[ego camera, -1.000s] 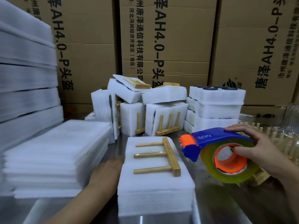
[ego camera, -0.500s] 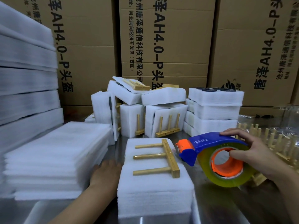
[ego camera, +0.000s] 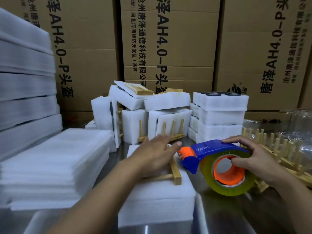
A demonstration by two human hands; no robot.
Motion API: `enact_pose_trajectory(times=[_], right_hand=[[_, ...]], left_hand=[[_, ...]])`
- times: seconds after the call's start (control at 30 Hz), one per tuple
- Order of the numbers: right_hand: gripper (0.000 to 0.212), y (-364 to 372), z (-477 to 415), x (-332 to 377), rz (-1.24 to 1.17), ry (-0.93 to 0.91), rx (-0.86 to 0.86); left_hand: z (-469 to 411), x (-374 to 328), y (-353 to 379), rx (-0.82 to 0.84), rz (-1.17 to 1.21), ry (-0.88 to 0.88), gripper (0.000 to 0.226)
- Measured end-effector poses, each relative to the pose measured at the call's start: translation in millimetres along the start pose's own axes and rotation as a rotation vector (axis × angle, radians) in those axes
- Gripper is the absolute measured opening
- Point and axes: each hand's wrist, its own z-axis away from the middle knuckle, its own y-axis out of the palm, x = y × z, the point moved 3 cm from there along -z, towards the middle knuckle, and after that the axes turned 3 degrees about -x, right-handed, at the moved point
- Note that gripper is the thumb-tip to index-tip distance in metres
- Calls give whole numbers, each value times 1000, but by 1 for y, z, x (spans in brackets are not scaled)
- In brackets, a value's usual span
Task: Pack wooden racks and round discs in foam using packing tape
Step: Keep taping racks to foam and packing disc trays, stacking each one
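Note:
A wooden rack [ego camera: 175, 173] lies flat on a stack of white foam sheets [ego camera: 160, 200] in the middle. My left hand [ego camera: 152, 154] reaches over the rack with straight fingers and covers most of its pegs. My right hand [ego camera: 249, 157] grips a blue and orange tape dispenser [ego camera: 207, 152] with a roll of clear yellowish tape [ego camera: 229, 174], held just right of the foam stack, its orange nose close to my left fingertips. Dark round discs [ego camera: 217, 94] lie on a foam pile at the back right.
Foam-wrapped racks [ego camera: 170, 122] are piled at the back centre. A low foam sheet stack [ego camera: 55, 162] lies at the left, taller foam stacks [ego camera: 25, 85] behind it. Bare wooden racks [ego camera: 276, 146] and clear plastic [ego camera: 295, 122] are at the right. Cardboard boxes [ego camera: 168, 39] wall the back.
My left hand has come up from beside the foam stack and now reaches across the rack. The tape dispenser has shifted slightly left toward the rack.

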Motion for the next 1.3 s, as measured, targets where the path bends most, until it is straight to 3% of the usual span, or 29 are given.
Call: enact_pose_trajectory(times=[0.13, 0.77, 1.0, 1.17, 1.3], right_hand=[[61, 3, -1, -5, 22, 9, 46], [68, -45, 2, 11, 147, -39, 113], [74, -104, 13, 9, 524, -121, 68], [86, -79, 5, 18, 698, -125, 237], [80, -52, -2, 33, 812, -164, 376]], left_hand=[[-7, 14, 27, 171, -33, -104, 66], [-4, 13, 25, 205, -31, -116, 66], [-4, 11, 25, 202, -10, -117, 66], [-5, 12, 25, 212, -19, -105, 60], [-4, 11, 24, 220, -3, -70, 52]])
